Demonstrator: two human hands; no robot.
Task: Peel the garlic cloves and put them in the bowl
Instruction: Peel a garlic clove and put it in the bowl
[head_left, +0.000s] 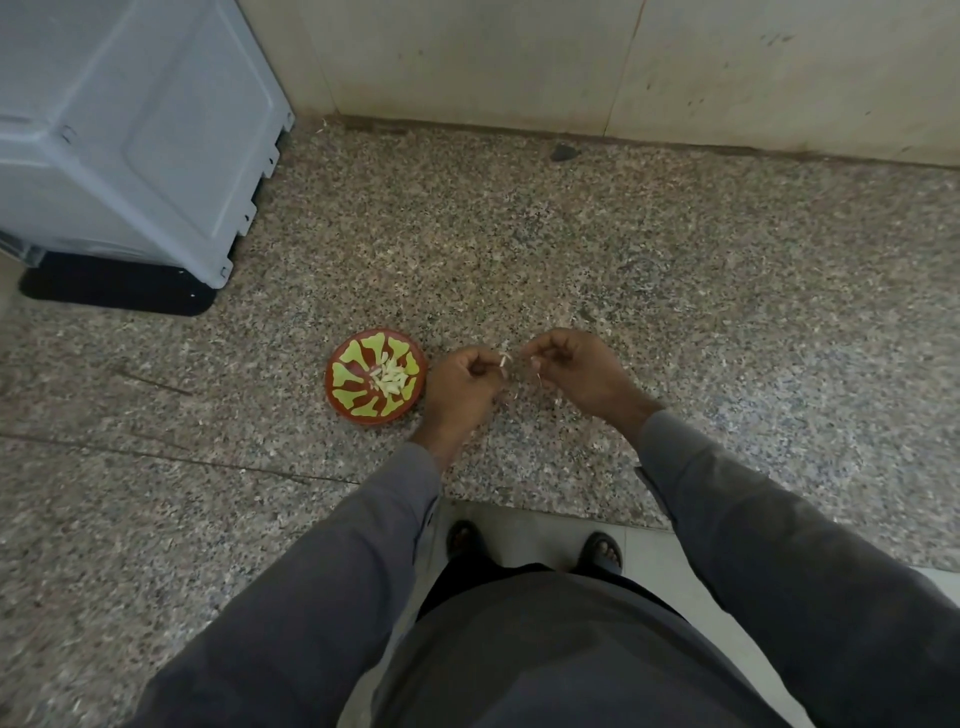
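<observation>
Single head-worn camera, wide angle, aimed forward and steeply down.

The view looked from the standing person's head onto a speckled stone counter (623, 249), reaching as far as the tiled wall (519, 57) at the back. The left hand (460, 387) and right hand (576, 371) sat near mid-frame at arm's length. Straight below, the person's feet (602, 551) on the floor were visible. No second view existed to overlap.

looks to me like a home kitchen: i see a speckled granite counter (571, 249) against a tiled wall (519, 57), a white appliance (130, 135) on it at the left, and a floor (535, 535) of pale tiles below.
</observation>
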